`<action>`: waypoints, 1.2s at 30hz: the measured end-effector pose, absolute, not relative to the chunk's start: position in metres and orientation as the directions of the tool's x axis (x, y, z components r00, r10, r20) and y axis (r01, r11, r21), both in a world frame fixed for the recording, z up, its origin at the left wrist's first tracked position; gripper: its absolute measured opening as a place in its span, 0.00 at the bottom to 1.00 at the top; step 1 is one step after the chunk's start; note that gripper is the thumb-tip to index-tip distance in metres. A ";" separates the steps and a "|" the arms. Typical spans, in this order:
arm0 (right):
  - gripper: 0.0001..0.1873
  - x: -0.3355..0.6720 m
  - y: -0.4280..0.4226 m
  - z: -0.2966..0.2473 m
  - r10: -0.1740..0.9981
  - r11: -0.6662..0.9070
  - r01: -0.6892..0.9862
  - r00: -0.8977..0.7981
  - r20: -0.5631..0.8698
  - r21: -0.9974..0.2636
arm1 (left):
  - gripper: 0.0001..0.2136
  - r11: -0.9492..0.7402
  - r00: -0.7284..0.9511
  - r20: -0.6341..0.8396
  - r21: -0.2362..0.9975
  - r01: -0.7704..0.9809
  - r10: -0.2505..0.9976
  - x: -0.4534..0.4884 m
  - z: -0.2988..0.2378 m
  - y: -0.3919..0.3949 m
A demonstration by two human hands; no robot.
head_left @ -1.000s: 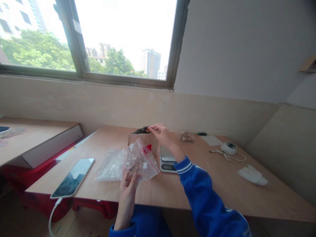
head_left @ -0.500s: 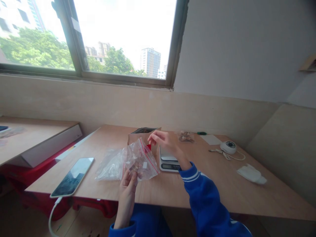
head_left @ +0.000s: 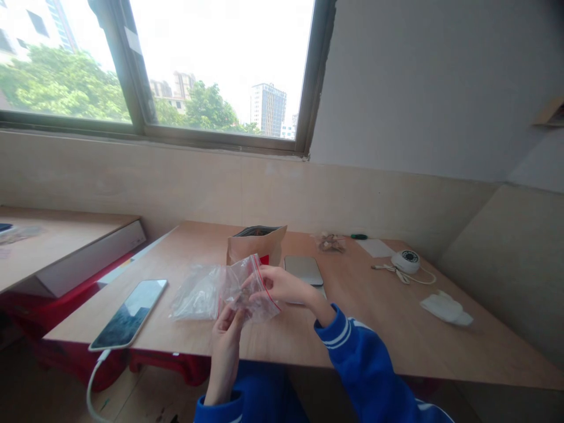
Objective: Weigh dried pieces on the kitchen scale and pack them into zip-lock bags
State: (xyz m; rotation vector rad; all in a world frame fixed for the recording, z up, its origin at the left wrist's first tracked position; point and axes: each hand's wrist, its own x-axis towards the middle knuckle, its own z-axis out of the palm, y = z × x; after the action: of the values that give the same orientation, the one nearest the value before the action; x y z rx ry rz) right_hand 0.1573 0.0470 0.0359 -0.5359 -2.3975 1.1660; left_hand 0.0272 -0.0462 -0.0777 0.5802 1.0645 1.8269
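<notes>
While the thumb and fingers of the left hand [head_left: 226,336] pinched the lower part of a clear zip bag [head_left: 238,276], the right hand [head_left: 282,284] had its fingertips at the bag's red-striped mouth, seemingly inside it. Those right fingers were bent and close together, and from where I stood I could not tell whether they gripped anything. Some small brownish contents showed through the plastic, too blurred to name. The bag was held tilted above the worktop [head_left: 374,335], a little left of the middle of its near edge.

Just left of it, a stack of clear plastic bags [head_left: 196,294] lay flat. Behind it, towards the far edge, a brown pouch [head_left: 249,247] stood upright with its top gaping, and beside that sat a scale [head_left: 304,269], partly covered by the right wrist. A phone [head_left: 130,314] lay at the near left corner, a white cable [head_left: 90,382] plugged into it and hanging over the side. Along the far edge, right of the scale, were a small bag of brownish bits [head_left: 330,242], a green-handled tool [head_left: 359,237] and a white sheet [head_left: 376,248]. Nearer the right edge sat a white dome camera [head_left: 405,262] with its wire, and before it a crumpled white item [head_left: 447,308]
</notes>
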 end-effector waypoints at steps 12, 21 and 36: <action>0.13 0.178 0.073 0.080 0.723 0.577 0.163 -0.557 0.408 -0.800 | 0.24 -0.239 -0.533 -0.096 0.818 -0.523 0.841 0.015 -0.064 -0.054; 0.07 0.155 0.094 0.080 0.660 0.751 0.348 -0.371 0.653 -0.561 | 0.26 -0.226 -0.530 -0.080 0.844 -0.487 0.844 0.014 -0.056 -0.059; 0.21 0.176 0.018 -0.004 0.791 0.207 0.053 -0.597 0.135 -0.977 | 0.22 -0.212 -0.334 0.049 0.855 -0.474 0.941 0.022 -0.054 -0.062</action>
State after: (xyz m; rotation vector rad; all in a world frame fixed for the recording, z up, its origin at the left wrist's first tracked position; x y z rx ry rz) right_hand 0.1763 0.0179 -0.0038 -0.7849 -1.8321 1.4447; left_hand 0.0221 -0.0618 -0.0535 0.7296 0.9433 1.7424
